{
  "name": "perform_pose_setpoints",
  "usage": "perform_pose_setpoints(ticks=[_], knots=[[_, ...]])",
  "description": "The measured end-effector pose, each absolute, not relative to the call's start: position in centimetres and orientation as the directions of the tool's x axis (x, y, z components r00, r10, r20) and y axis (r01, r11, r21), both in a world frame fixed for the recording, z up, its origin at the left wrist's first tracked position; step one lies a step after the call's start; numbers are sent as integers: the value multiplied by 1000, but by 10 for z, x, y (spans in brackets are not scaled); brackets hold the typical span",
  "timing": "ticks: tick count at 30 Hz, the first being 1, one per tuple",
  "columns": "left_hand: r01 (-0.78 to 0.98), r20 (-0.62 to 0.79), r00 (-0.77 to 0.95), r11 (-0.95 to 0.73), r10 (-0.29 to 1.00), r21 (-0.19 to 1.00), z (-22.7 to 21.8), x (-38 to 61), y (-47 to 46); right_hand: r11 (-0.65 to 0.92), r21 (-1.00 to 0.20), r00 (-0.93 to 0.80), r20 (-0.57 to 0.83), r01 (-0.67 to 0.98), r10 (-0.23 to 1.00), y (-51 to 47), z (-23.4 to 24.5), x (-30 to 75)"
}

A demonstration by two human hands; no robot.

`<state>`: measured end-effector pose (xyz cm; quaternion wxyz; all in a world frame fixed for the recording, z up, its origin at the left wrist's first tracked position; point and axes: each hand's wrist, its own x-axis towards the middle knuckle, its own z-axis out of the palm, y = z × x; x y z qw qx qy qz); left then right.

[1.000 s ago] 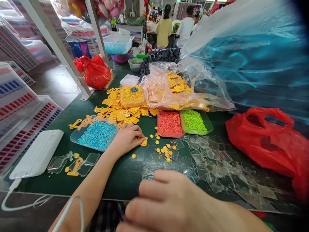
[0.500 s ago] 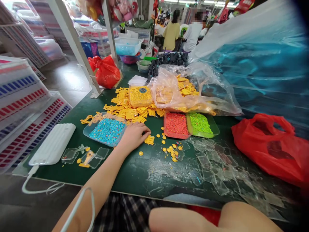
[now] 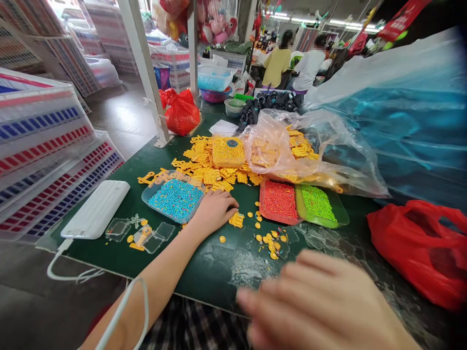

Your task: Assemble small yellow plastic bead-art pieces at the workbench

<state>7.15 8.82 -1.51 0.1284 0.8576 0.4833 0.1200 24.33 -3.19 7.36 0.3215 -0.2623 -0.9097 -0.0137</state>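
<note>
Fingers together, the left hand (image 3: 216,213) likely steadies a yellow piece (image 3: 237,220); for the blurred right hand (image 3: 321,301), I cannot tell.

Smooth yellow plastic pieces (image 3: 203,171), scuffed glossy tabletop (image 3: 208,272), crinkled translucent plastic bag (image 3: 268,142)

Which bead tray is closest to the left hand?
The blue tray, beside the left hand; the red tray, green tray and yellow tray sit farther away.
</note>
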Motion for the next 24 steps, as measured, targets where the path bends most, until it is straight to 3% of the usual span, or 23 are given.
perform_pose_setpoints(ticks=[4,7,14,24], knots=[[789,68,500,-486,863,374,-13,75,89,643,-304,-455,502,703,735,21,63,288],[795,27,495,-466,868,388,-12,78,89,452,-306,-291,451,838,844,47,43,319],[798,30,488,-459,872,391,-14,78,91,358,-295,-259,326,886,909,63,24,340],[795,88,457,-451,885,406,-18,76,90,296,-213,-214,338,931,916,62,18,332]])
